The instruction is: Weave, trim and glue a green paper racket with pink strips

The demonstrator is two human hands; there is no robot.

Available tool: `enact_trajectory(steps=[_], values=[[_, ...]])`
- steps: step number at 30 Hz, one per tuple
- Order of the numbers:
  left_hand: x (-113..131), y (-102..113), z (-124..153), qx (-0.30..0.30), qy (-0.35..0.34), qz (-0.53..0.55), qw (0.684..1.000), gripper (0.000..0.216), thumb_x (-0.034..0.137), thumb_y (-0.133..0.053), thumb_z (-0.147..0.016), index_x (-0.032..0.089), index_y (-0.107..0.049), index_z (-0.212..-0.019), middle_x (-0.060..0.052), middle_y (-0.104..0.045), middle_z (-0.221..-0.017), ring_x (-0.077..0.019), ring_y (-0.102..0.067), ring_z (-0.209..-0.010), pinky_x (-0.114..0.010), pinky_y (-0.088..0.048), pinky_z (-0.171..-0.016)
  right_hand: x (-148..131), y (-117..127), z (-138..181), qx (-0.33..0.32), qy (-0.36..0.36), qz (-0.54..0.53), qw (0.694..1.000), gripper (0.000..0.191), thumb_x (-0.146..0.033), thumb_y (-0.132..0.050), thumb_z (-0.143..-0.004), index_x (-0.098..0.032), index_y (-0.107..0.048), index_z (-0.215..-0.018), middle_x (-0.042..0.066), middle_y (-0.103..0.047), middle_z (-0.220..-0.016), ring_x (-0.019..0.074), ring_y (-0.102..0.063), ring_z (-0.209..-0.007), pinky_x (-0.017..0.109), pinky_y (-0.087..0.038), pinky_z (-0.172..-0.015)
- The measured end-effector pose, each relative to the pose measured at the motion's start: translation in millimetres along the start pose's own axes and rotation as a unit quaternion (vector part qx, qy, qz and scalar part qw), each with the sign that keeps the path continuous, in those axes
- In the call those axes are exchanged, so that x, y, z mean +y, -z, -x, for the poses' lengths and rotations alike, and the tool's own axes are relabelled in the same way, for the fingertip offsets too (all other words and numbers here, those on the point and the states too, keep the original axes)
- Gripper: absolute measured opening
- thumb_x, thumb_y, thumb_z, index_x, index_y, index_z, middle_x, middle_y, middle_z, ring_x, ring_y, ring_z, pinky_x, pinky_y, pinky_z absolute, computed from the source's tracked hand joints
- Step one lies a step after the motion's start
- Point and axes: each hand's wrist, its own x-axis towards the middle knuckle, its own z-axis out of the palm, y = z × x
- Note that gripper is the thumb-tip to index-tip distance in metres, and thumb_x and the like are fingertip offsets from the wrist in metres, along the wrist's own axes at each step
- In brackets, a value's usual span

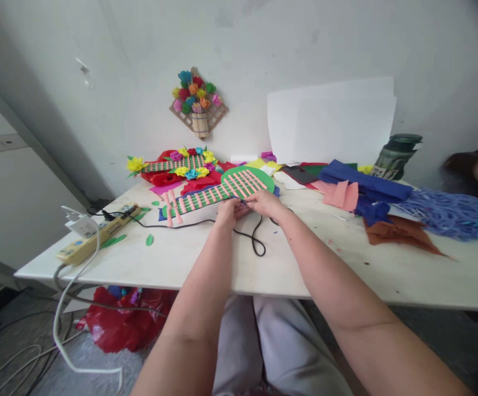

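A lute-shaped paper craft, green with a grid of pink strips, lies slanted on the table with pink pegs at its narrow end. Dark blue paper peeks out beneath its rim. At the craft's near edge, my left hand has its fingers closed on the border. My right hand pinches the same border just to the right, fingertips close to the left ones. Exactly what lies between the fingertips is partly hidden. A black cord loops on the table below both hands.
A finished-looking flowered lute craft lies behind on the left. The power strip with a white charger sits at the left edge. Blue crepe paper, blue yarn, brown paper and a dark green bottle are on the right.
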Motion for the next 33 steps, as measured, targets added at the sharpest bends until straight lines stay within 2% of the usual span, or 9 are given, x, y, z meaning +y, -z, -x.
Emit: enact_trajectory(steps=[4,8,11,14,20,28,33], values=[[1,0,2,-0.002,0.011,-0.015,1.000,0.011,0.008,-0.051,-0.063,0.010,-0.056,-0.072,-0.006,-0.058,-0.053,-0.0149,-0.058,-0.049,-0.033,-0.052,-0.063,9,-1,-5,-0.031,-0.011,-0.061,0.998,0.033,-0.024,-0.054,-0.075,-0.026,-0.064,-0.107,0.000,-0.068,-0.090,0.0123,-0.060,-0.072,0.022,-0.046,-0.068],[2,0,3,0.000,0.018,-0.030,0.999,0.012,0.011,-0.051,-0.063,0.009,-0.056,-0.074,-0.007,-0.060,-0.053,-0.0152,-0.059,-0.049,-0.029,-0.051,-0.057,11,2,-3,-0.075,-0.035,-0.138,0.987,0.038,-0.019,-0.050,-0.077,-0.022,-0.060,-0.114,-0.001,-0.065,-0.069,0.0068,-0.048,-0.047,0.021,-0.043,-0.055],[4,-1,4,0.006,0.023,-0.041,0.999,0.010,0.012,-0.050,-0.064,0.009,-0.056,-0.072,-0.006,-0.060,-0.053,-0.0133,-0.057,-0.046,-0.025,-0.048,-0.050,7,8,1,-0.091,-0.058,-0.205,0.973,0.041,-0.015,-0.048,-0.077,-0.019,-0.057,-0.117,-0.002,-0.062,-0.065,0.0042,-0.039,-0.040,0.019,-0.040,-0.048],[4,-1,4,0.020,0.024,-0.046,0.998,0.008,0.012,-0.051,-0.064,0.010,-0.055,-0.070,-0.005,-0.060,-0.052,-0.0107,-0.053,-0.041,-0.021,-0.043,-0.044,4,15,7,-0.085,-0.050,-0.225,0.969,0.039,-0.014,-0.049,-0.076,-0.016,-0.058,-0.114,-0.003,-0.059,-0.060,0.0043,-0.040,-0.040,0.018,-0.037,-0.045],[4,-2,4,0.021,0.026,-0.052,0.998,0.010,0.014,-0.052,-0.064,0.010,-0.057,-0.071,-0.005,-0.060,-0.052,-0.0112,-0.054,-0.043,-0.022,-0.043,-0.045,2,23,13,-0.065,-0.031,-0.124,0.990,0.026,-0.020,-0.053,-0.074,-0.014,-0.060,-0.098,-0.006,-0.049,-0.044,0.0077,-0.044,-0.041,0.018,-0.035,-0.045],[3,-2,2,0.030,0.021,-0.041,0.999,0.006,0.012,-0.052,-0.063,0.012,-0.055,-0.067,-0.002,-0.056,-0.048,-0.0113,-0.055,-0.044,-0.023,-0.047,-0.049,0,14,7,-0.034,0.008,-0.007,0.999,0.032,-0.026,-0.055,-0.074,-0.018,-0.055,-0.105,-0.001,-0.063,-0.062,0.0127,-0.057,-0.059,0.022,-0.039,-0.061],[2,-1,1,0.026,0.023,-0.045,0.998,0.007,0.013,-0.053,-0.063,0.011,-0.056,-0.068,-0.004,-0.058,-0.051,-0.0117,-0.055,-0.045,-0.023,-0.047,-0.049,0,12,7,-0.014,0.008,-0.001,1.000,0.028,-0.028,-0.053,-0.076,-0.021,-0.057,-0.103,0.001,-0.066,-0.075,0.0130,-0.059,-0.066,0.022,-0.039,-0.065]])
